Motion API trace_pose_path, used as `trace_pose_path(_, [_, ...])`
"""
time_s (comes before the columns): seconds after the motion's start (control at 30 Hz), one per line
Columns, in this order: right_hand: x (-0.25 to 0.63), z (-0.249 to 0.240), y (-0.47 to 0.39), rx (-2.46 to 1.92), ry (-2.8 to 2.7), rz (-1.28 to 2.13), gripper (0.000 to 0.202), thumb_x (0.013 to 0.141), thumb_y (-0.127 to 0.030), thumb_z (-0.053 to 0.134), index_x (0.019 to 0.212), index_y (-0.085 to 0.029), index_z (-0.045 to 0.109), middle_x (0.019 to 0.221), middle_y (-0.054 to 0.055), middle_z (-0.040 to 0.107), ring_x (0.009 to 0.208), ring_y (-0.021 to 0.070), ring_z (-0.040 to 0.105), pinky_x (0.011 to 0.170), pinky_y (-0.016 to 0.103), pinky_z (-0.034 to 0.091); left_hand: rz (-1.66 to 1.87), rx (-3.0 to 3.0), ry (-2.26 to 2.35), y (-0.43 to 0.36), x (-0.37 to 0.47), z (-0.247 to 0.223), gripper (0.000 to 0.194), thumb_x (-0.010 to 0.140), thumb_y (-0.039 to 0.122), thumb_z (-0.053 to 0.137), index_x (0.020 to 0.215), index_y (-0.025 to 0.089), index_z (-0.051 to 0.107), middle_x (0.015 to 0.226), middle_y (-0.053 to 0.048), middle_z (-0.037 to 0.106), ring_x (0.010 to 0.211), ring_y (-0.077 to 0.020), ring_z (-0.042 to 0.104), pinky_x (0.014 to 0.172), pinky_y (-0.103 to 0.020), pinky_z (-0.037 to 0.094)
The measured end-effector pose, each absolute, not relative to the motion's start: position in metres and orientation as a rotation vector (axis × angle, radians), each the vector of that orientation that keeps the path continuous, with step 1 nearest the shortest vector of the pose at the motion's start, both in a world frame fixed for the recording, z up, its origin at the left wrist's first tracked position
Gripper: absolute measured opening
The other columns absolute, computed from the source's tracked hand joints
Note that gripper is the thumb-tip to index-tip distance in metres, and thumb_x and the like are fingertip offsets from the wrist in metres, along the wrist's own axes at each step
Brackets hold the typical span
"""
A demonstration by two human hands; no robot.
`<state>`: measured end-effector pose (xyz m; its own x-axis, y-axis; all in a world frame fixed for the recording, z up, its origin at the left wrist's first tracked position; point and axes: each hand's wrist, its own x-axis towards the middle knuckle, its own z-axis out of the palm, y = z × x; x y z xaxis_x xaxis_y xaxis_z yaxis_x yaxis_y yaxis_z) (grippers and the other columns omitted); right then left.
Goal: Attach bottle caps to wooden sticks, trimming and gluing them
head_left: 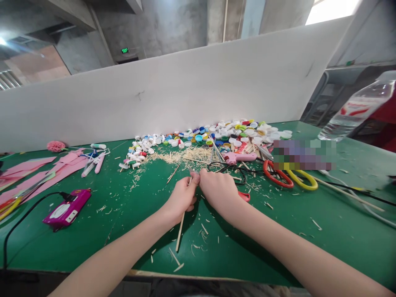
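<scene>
My left hand (182, 199) is closed around a thin wooden stick (180, 233), whose lower end slants down toward the table's front edge. Against it, at the stick's upper end, my right hand (218, 187) makes a fist. A small grey blade tip (193, 170) shows between the hands, and a red handle (245, 196) pokes out behind the right wrist; most of this tool is hidden in the right fist. Wood shavings (182, 156) lie in a heap just beyond the hands. Loose slivers and a short stick piece (178, 267) are scattered in front.
Bottle caps (222, 134) are piled along the white partition (173, 99). A pink glue gun (239, 158), red-handled (276, 175) and yellow-handled scissors (301, 179), and a water bottle (355, 109) are at right. At left are a purple power strip (66, 209) and pink paper (58, 173).
</scene>
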<state>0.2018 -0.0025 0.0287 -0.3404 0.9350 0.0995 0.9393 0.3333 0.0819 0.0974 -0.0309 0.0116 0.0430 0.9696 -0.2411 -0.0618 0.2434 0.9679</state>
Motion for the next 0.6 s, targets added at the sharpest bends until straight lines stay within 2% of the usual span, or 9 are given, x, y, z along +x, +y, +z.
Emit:
trace_pose_path(0.13, [0.2, 0.029, -0.002, -1.809, -2.496, -0.207, 0.038, 0.098, -0.033, 0.027, 0.096, -0.011, 0.057, 0.079, 0.017, 0.067, 0.077, 0.0235, 0.068, 0.059, 0.027, 0.045, 1.028, 0.996, 1.251, -0.03, 0.1, 0.008, 0.049, 0.073, 0.063, 0.059, 0.069, 0.023, 0.031, 0.051, 0.012, 0.022, 0.034, -0.0014, 0.019, 0.032, -0.016, 0.009])
trace_pose_path(0.3, [0.209, 0.034, 0.007, -1.847, -2.426, -0.259, 0.045, 0.099, -0.032, 0.023, 0.095, -0.009, 0.061, 0.08, 0.018, 0.067, 0.078, 0.0248, 0.068, 0.059, 0.029, 0.044, 1.096, 0.973, 1.249, -0.029, 0.099, 0.009, 0.04, 0.082, 0.054, 0.053, 0.071, 0.024, 0.029, 0.048, 0.012, 0.02, 0.032, -0.0023, 0.017, 0.031, -0.016, 0.008])
trace_pose_path(0.43, [0.217, 0.037, 0.014, -1.875, -2.371, -0.29, 0.051, 0.099, -0.038, 0.02, 0.094, -0.008, 0.061, 0.076, 0.018, 0.066, 0.077, 0.0261, 0.067, 0.059, 0.03, 0.043, 1.131, 0.967, 1.208, -0.028, 0.094, 0.015, 0.04, 0.083, 0.055, 0.052, 0.073, 0.024, 0.029, 0.05, 0.012, 0.018, 0.035, -0.0024, 0.015, 0.033, -0.016, 0.008])
trace_pose_path(0.6, [0.222, 0.038, 0.017, -1.758, -2.459, -0.278, 0.048, 0.099, -0.042, 0.02, 0.101, -0.011, 0.057, 0.077, 0.014, 0.066, 0.075, 0.0243, 0.066, 0.059, 0.028, 0.039, 1.135, 0.943, 1.116, -0.026, 0.092, 0.016, 0.041, 0.082, 0.053, 0.055, 0.072, 0.023, 0.03, 0.054, 0.01, 0.022, 0.037, -0.0019, 0.017, 0.034, -0.015, 0.008])
